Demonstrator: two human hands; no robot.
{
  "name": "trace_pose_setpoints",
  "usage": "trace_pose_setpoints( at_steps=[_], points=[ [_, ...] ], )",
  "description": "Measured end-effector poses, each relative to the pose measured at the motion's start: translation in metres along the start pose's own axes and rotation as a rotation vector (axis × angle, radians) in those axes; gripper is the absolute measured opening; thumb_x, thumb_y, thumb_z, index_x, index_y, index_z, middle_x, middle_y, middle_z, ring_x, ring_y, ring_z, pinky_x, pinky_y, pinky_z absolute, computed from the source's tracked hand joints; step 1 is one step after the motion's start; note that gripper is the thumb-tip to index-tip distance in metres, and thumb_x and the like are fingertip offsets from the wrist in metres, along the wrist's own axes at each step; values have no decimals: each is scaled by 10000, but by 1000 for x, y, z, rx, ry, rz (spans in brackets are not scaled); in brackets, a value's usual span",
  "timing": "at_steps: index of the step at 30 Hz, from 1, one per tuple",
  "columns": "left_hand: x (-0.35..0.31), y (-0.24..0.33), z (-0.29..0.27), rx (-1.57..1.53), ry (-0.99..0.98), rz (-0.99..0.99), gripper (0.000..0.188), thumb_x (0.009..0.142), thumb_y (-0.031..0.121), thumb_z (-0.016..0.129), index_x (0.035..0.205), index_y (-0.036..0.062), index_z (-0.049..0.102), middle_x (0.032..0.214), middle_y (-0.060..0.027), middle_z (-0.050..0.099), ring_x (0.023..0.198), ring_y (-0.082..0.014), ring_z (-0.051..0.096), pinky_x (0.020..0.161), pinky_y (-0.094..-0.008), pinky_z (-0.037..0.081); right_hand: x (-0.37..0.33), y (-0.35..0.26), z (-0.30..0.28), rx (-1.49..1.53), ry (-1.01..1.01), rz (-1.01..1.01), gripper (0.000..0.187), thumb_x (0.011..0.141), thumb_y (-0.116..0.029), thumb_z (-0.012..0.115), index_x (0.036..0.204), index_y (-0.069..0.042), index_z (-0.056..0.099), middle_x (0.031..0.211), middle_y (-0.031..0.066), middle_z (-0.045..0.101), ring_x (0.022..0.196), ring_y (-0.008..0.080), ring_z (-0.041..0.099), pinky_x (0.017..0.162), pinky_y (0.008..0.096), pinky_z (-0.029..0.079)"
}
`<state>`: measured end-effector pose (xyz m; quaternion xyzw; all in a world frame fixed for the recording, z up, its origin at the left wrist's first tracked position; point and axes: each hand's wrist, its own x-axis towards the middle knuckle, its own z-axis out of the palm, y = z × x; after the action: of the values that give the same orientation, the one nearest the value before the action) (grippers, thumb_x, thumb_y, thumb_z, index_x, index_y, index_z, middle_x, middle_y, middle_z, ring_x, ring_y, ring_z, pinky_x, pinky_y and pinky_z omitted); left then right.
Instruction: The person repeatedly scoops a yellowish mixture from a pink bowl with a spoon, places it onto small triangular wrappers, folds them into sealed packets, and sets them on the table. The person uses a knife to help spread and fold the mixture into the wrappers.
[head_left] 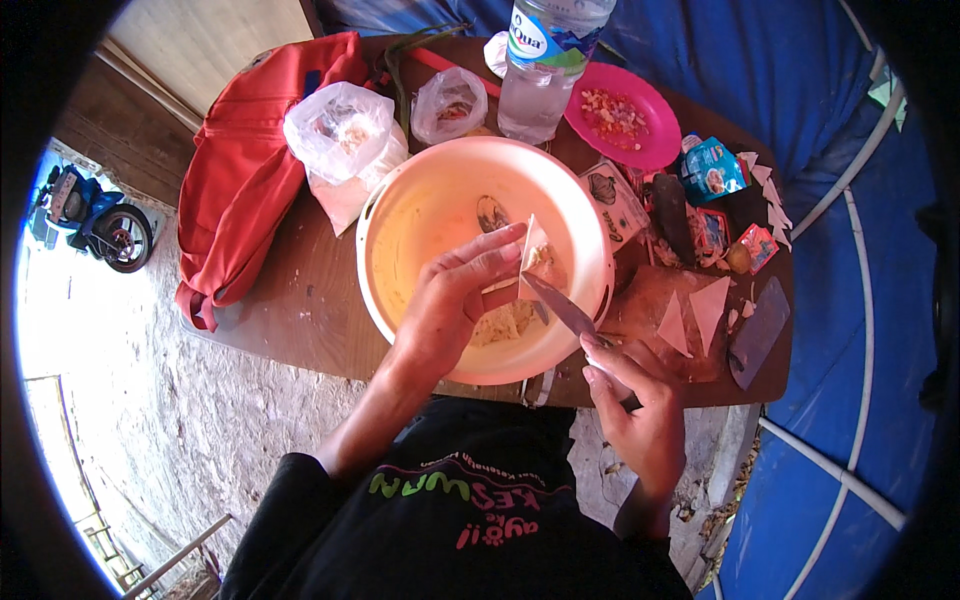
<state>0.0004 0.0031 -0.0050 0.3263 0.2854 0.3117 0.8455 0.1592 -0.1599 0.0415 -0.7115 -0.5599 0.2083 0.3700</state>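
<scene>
Cream-coloured and thin, the wrapper point(533, 235) was a triangle flecked with filling point(543, 258), pinched in your left hand point(460, 285) over the bowl point(415, 225). Its narrow tip pointed away from you — long axis running nearly straight forward. Your right hand point(640, 405) gripped the knife point(560, 305) — blade slanting forward and leftward, tip at the wrapper's near end.

Head view, one: wide fisheye, worn on the person's head. Aim: steeply downward and slightly forward, past the black shirt point(330, 530) on the near side, onto the wooden table point(285, 315). Range: close above left hand point(460, 285) and right hand point(642, 405). Span: motorcycle point(105, 225) at left to blue tarpaulin point(815, 350) at right. Border: dark, curved.
</scene>
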Motion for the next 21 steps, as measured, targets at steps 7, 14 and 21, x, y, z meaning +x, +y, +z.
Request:
trace_pose_setpoints(
  at_steps=[7, 14, 21],
  points=[
    [9, 8, -12, 106, -70, -149, 363, 999, 287, 611, 1223, 6, 661, 1133, -80, 704, 1068, -162, 662, 955, -347, 518, 2, -4, -15, -193, -62, -110, 357, 881, -8, 672, 1220, -110, 712, 896, 107, 642, 789, 266, 668, 673, 377, 524],
    [6, 5, -13, 1, -71, -201, 289, 1033, 283, 563, 1185, 50, 642, 1116, -115, 709, 991, -201, 707, 913, -352, 576, -3, -4, -5, -176, -1, -62, 380, 835, 32, 713, 1194, -91, 731, 866, 110, 626, 728, 231, 625, 642, 341, 499],
    [3, 3, -13, -239, -42, -216, 269, 1067, 239, 479, 1221, 34, 558, 1181, -163, 686, 1061, -249, 697, 954, -377, 571, -8, 6, 15, -161, 10, -77, 386, 848, 15, 728, 1216, -99, 722, 883, 102, 607, 760, 233, 627, 650, 346, 507]
  ],
)
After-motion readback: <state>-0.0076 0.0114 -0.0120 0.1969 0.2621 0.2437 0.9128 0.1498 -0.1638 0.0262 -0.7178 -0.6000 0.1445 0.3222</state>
